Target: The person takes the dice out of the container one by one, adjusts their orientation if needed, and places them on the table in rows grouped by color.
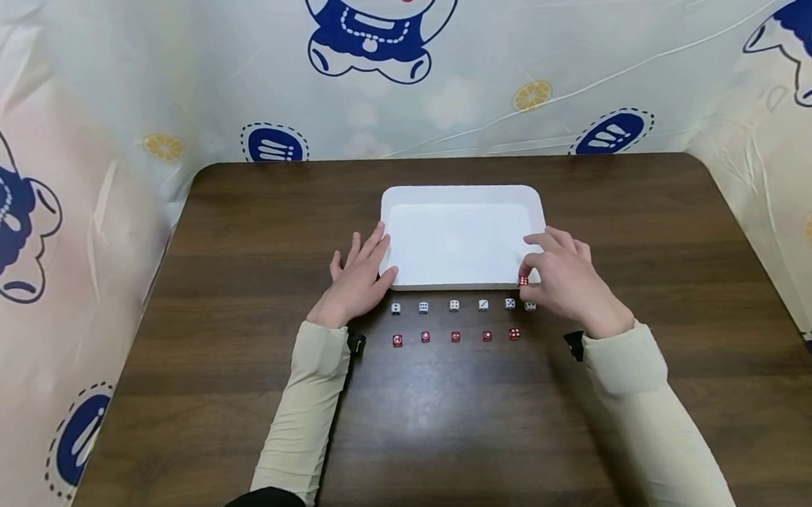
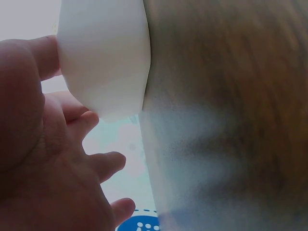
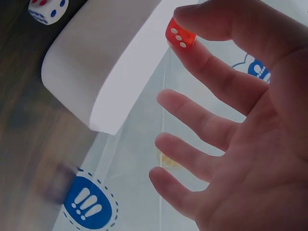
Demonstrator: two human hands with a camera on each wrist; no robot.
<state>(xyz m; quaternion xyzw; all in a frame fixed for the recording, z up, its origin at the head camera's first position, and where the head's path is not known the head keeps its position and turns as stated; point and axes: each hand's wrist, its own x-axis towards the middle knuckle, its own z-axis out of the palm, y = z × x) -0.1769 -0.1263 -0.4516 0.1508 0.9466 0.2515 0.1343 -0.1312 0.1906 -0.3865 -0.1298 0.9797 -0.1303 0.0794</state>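
My right hand (image 1: 567, 282) pinches a red die (image 3: 181, 34) between thumb and index finger at the front right corner of the white tray (image 3: 72, 57). Its other fingers are spread apart in the right wrist view. My left hand (image 1: 357, 283) rests against the tray's left side, thumb at the front left corner and fingers extended along the edge. In front of the tray lies a row of several white dice (image 1: 454, 305). Nearer to me is a row of several red dice (image 1: 455, 336). One white die (image 1: 529, 306) sits just below the right hand's fingertips.
The tray stands on a dark brown wooden table (image 1: 248, 425) with rounded corners. Printed curtains (image 1: 438, 116) with cartoon figures hang close behind the table and along both sides. A dark band (image 1: 575, 345) is around the right wrist.
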